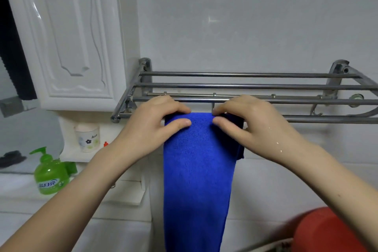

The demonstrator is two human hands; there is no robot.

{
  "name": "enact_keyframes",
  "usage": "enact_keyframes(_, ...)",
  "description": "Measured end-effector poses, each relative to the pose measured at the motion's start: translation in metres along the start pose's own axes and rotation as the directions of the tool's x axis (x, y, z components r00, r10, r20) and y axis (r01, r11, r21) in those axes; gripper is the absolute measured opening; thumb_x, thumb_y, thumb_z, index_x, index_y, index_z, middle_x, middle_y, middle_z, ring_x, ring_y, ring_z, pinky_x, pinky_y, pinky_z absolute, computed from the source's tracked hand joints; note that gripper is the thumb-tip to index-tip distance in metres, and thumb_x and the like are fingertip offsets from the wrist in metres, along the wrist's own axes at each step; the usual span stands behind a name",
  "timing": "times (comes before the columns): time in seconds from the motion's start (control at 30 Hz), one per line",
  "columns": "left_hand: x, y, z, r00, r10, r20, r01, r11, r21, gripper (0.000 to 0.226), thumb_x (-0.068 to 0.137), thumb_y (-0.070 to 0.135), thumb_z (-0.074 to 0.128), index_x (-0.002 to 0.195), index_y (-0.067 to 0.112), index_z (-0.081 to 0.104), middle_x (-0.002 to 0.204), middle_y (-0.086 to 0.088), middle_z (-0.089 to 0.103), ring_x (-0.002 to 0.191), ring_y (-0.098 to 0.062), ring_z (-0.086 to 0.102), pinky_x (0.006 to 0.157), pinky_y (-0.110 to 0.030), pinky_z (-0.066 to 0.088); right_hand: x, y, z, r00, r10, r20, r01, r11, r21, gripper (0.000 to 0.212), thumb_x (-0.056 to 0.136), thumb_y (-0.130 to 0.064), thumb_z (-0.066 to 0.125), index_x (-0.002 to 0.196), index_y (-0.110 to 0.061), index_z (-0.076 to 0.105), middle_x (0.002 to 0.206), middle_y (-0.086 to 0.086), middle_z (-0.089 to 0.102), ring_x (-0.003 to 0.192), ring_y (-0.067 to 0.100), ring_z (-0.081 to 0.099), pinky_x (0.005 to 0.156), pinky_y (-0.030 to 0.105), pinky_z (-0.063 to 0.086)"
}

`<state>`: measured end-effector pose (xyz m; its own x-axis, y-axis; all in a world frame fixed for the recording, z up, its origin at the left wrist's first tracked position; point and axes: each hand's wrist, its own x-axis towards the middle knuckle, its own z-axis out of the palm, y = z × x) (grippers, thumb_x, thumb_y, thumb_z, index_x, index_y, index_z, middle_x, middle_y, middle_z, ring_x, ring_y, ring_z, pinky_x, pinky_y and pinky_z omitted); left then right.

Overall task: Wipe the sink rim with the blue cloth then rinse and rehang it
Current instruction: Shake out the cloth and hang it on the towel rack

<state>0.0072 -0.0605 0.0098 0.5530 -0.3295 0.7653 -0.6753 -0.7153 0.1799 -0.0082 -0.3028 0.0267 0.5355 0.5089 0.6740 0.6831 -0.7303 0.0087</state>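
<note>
Blue cloth [198, 170] over rack bar [306, 119], top fold in the pinch of left hand [151, 127] and right hand [251, 127]

Bare forearms, left hand [155, 127] and right hand [251, 127], pale droplets on the right.

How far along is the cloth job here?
Likely the last step: the blue cloth hangs over the rack's front bar, the left hand and right hand pinching its top. Drops on the right wrist hint rinsing happened. The sink is unseen. Left: letting go.
</note>
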Motion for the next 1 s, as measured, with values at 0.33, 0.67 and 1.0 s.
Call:
enact_keyframes(0.33,0.042,0.008,-0.006,0.985,-0.167,0.036,0.166,0.986,0.024,0.009,0.085,0.024,0.071,0.081,0.026,0.078,0.076,0.018,0.070,0.078,0.002,0.063,0.067,-0.013,0.046,0.034,0.022,-0.004,0.989,0.125,-0.076,-0.121,0.991,0.053,0.009,0.087,-0.023,0.072,0.089,-0.019,0.080,0.087,-0.005,0.078,0.084,0.014,0.068,0.073,0.030,0.049)
enact_keyframes(0.67,0.040,0.004,-0.009,0.927,-0.283,0.245,0.304,0.951,-0.053,0.018,0.089,0.032,0.063,0.077,0.025,0.073,0.068,0.001,0.072,0.065,-0.010,0.063,0.067,-0.031,0.051,-0.047,0.018,0.026,0.797,0.196,-0.571,-0.110,0.977,0.182,0.010,0.093,-0.003,0.054,0.089,-0.003,0.063,0.086,0.000,0.061,0.083,0.019,0.055,0.077,0.022,0.043)
enact_keyframes(1.0,-0.020,-0.007,0.015,0.883,0.001,-0.470,0.021,0.999,0.040,0.010,0.095,0.014,0.054,0.091,0.014,0.063,0.088,0.009,0.061,0.085,-0.010,0.053,0.078,-0.021,0.040,-0.073,0.025,0.098,0.809,0.572,0.136,-0.296,0.197,0.935,0.027,0.102,-0.013,0.049,0.122,-0.012,0.066,0.116,-0.001,0.071,0.104,0.016,0.066,0.083,0.025,0.053)
